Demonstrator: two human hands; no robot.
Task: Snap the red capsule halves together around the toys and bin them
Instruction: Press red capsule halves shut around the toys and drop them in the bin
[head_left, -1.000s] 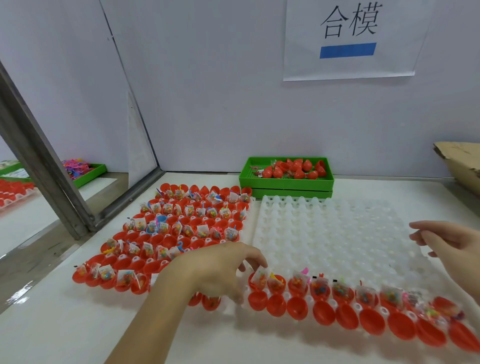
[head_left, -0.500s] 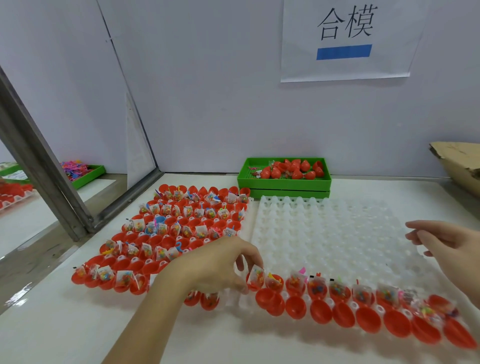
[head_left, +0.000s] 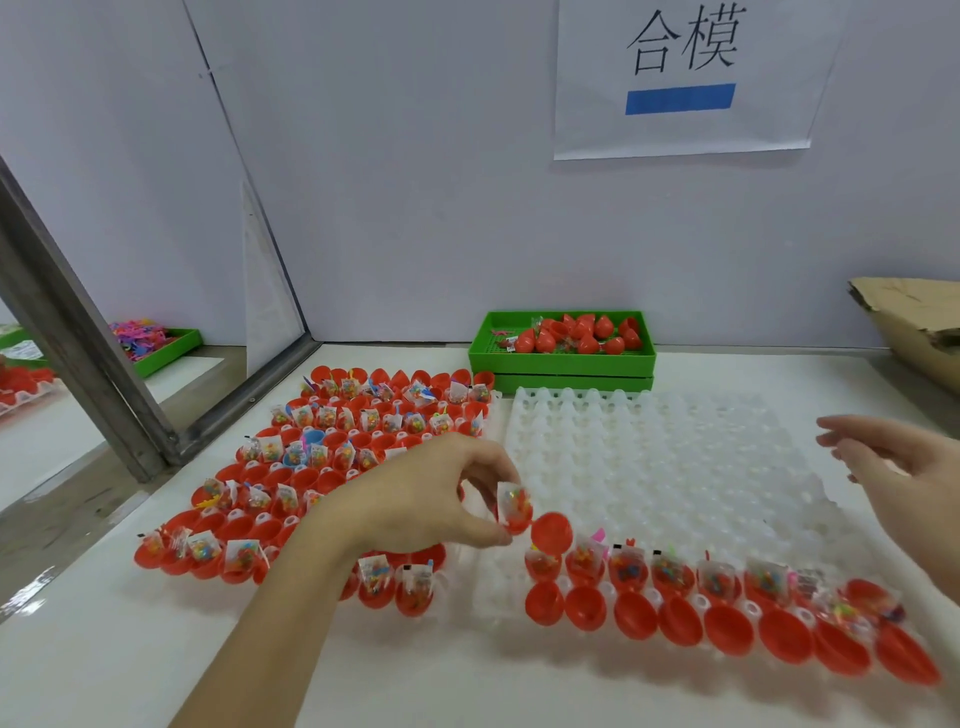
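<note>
A person's left hand (head_left: 426, 499) reaches over the near edge of a white table (head_left: 156, 665), thumb and fingertips pinching a glossy red capsule (head_left: 524, 519) lifted just above a translucent white moulded tray (head_left: 649, 467); one half carries a small clear packet of coloured toy bits, and its hinged empty half hangs open to the right. The right hand (head_left: 904, 483) floats above the tray's right side, fingers loosely spread, holding nothing. Along the tray's near rows sit more open red capsules (head_left: 727, 608), smooth and egg-shaped. A second tray (head_left: 337, 457) to the left is packed with filled halves. At the back wall a green plastic bin (head_left: 563, 358) holds closed red capsules
</note>
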